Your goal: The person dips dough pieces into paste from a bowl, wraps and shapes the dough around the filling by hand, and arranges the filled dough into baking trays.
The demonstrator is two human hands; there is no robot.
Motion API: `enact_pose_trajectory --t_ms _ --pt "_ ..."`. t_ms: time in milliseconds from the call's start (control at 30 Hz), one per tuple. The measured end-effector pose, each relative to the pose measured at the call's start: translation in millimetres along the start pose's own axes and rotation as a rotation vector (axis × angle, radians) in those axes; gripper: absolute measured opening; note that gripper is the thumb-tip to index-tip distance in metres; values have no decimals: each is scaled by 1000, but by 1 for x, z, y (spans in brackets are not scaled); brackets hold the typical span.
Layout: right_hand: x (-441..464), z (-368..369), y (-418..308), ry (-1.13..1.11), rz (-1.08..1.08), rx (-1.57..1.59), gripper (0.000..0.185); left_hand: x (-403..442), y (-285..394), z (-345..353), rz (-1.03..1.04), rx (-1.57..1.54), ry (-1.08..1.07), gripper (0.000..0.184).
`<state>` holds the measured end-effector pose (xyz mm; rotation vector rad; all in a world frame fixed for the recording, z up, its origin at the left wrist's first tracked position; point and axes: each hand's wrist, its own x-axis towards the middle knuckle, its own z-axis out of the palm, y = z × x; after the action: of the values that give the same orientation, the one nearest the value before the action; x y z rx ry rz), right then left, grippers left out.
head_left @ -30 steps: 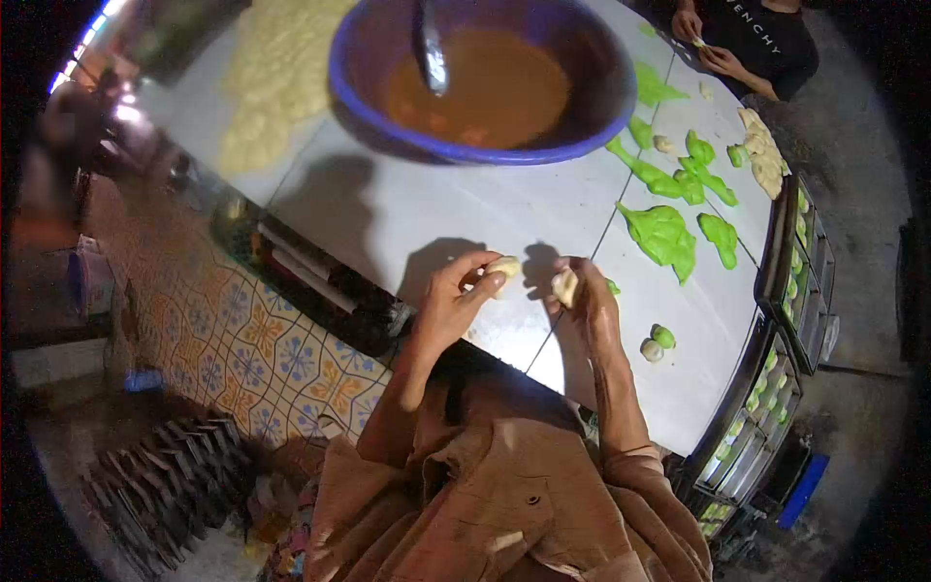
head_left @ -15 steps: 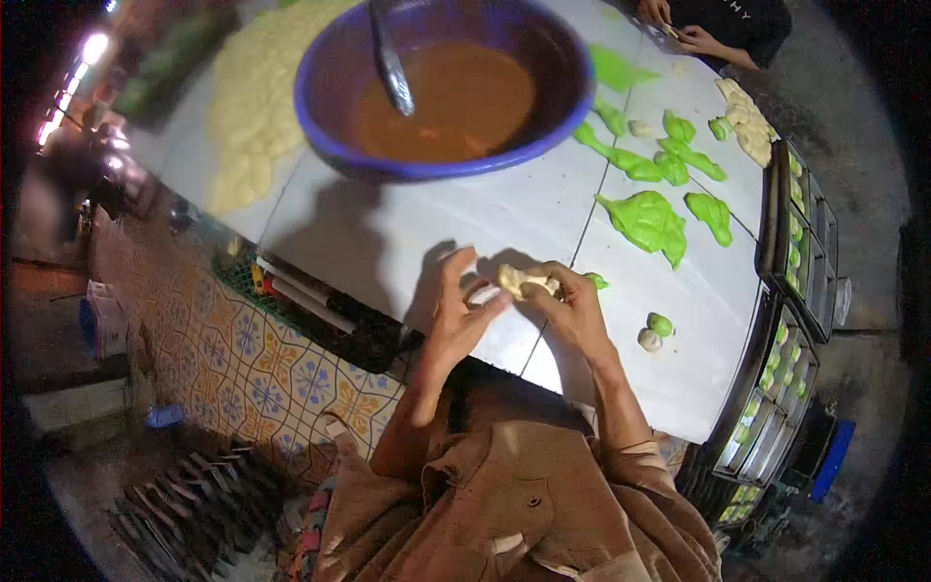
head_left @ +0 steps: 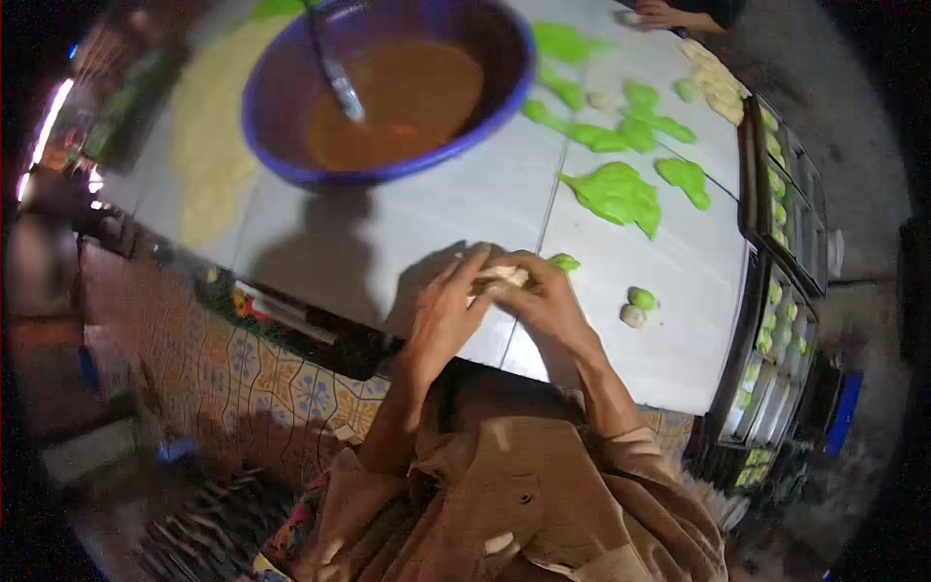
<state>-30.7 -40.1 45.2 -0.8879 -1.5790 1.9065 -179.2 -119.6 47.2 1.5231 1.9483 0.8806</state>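
Observation:
Both hands meet over the near edge of the white tiled table (head_left: 640,359). Pale dough (head_left: 508,275) shows between their fingers. My right hand (head_left: 548,299) is closed on it, thumb and fingers pinched. My left hand (head_left: 448,308) touches the dough from the other side, its fingers bent; whether it grips a piece of its own is hidden. Just beyond my right hand lies a small bit of green dough (head_left: 564,262). To the right, a green ball (head_left: 641,298) touches a pale ball (head_left: 633,316). A larger flat green piece (head_left: 617,194) lies farther back.
A purple bowl (head_left: 388,175) of brown liquid holds a metal-ended utensil (head_left: 341,89). Pale dough (head_left: 208,165) spreads at the left, with more (head_left: 716,82) at the back right. Trays (head_left: 776,320) with green pieces stand along the right edge. Another person's hand (head_left: 659,15) is at the far edge.
My hands were apart, each with pale dough; they have come together and the dough is now between them. The view has shifted, so the bowl and table appear farther left.

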Motion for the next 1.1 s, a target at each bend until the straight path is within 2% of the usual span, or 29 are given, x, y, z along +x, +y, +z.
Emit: enact_pose_trajectory --t_ms 33,67,100,167,233,300,333,367,433,467,500,533,633,667,767,800,833,867,900,1033,1100 --pt "1 -5 -5 -53 -98 -122 30 4 -1 0 48 -57 -15 54" --pt "6 -7 4 -83 -102 -119 29 6 0 -2 34 -76 -67 53" --pt "10 -7 10 -22 -64 -311 27 7 -1 -4 21 -92 -119 52" --pt "11 -8 1 54 -293 -467 26 15 -9 4 124 77 -114 45" --pt "15 -7 13 61 -279 -510 23 14 -17 12 107 204 17 25" --pt "14 -9 18 46 -192 -392 22 14 -31 21 209 288 89 17" --pt "14 -8 19 38 -148 -333 22 14 -34 26 241 325 105 19" --pt "12 -9 19 88 -106 -226 12 15 -37 31 273 363 121 24" --pt "9 -15 11 65 25 -34 13 9 -49 35 224 456 60 23" --pt "2 -16 3 104 150 169 14 8 -47 37 200 477 43 23" --pt "-5 -21 -10 134 162 393 14 6 -45 39 176 498 26 22" --pt "-9 -24 -17 187 139 560 13 7 -45 43 158 507 -3 35" --pt "-8 -40 -29 209 27 620 17 6 -27 40 54 397 86 54" --pt "-5 -37 -32 224 21 633 19 3 -14 32 24 416 121 71" --pt "-6 -23 -46 201 33 611 31 3 6 17 121 190 145 68" --pt "-8 -15 -52 195 37 593 35 8 23 11 -3 -283 88 62" --pt "-9 -9 -55 189 40 575 39 13 18 26 15 -406 129 47" --pt "-9 -8 -49 152 67 461 48 15 16 32 -88 -634 65 39" --pt "-10 -5 -50 144 66 362 50 17 18 32 -191 -861 0 32" --pt "-9 -4 -38 153 -11 -77 44 14 20 32 -242 -1009 155 24" --pt "-9 -9 -37 153 73 -126 38 11 15 38 -220 -1071 200 24"
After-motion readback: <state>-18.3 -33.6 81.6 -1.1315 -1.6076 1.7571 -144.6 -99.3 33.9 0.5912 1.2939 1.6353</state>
